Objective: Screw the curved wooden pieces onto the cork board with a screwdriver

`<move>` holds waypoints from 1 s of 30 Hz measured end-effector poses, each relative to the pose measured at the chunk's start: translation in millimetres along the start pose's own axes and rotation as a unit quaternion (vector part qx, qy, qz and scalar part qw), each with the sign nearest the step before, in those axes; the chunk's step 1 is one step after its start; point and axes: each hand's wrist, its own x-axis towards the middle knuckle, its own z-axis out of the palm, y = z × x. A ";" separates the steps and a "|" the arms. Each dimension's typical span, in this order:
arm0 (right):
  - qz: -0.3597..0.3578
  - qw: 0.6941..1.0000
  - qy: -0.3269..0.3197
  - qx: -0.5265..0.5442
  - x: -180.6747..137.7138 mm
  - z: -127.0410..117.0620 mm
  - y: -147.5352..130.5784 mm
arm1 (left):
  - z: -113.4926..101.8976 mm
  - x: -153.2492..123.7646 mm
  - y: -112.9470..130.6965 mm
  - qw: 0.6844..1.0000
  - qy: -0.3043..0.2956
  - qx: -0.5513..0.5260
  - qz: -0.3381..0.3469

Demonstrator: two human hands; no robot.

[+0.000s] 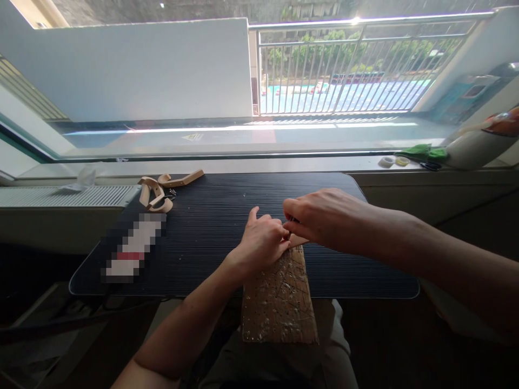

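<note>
A scratched brown board full of small holes lies with its far end on the black ribbed table and its near end over my lap. My left hand is curled closed at the board's far end, pressing on a pale flat piece that peeks out there. My right hand reaches in from the right, fingers pinched together against the left hand's fingertips. What they pinch is too small to make out.
Several pale curved wooden strips lie at the table's far left, with a blurred flat object in front of them. A windowsill runs behind, carrying tape rolls, green cloth and a crumpled tissue. A radiator sits at left.
</note>
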 end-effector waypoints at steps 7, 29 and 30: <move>-0.001 0.999 -0.027 0.028 -4.7 -17.8 0.2 | 5.1 1.6 -2.1 1.000 0.009 -0.012 0.002; 0.035 0.999 0.001 -0.001 -7.0 -9.7 3.0 | 2.5 0.3 -0.2 1.000 0.006 0.005 0.004; 0.034 0.999 0.002 -0.001 -7.4 -8.6 3.5 | 2.1 0.4 0.0 1.000 0.005 0.007 0.002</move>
